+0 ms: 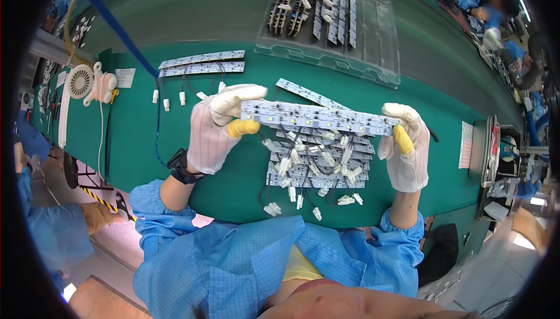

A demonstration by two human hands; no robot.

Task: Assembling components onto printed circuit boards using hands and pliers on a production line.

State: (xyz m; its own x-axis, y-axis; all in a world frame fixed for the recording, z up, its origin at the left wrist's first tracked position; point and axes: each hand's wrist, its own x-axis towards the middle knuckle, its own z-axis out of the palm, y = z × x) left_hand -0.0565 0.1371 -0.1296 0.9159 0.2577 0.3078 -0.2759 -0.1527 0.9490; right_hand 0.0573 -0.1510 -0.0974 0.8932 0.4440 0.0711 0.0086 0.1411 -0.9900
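Between both hands I hold up a long white LED circuit board strip (318,117). My left hand (217,121), in a white glove with yellow on the thumb tip, pinches its left end. At the other end my right hand (405,144), gloved the same way, grips it between thumb and fingers. Below the strip lies a pile of similar LED boards (280,176), with black wires and white connectors (315,161) strewn over them. One more board (309,92) pokes out at a slant behind the held strip.
Two LED strips (201,62) lie at the back left, their connectors hanging toward me. A clear plastic tray (379,56) with upright boards stands at the back. A white fan (87,82) sits at the left. A blue cord (116,21) runs down to my left wrist.
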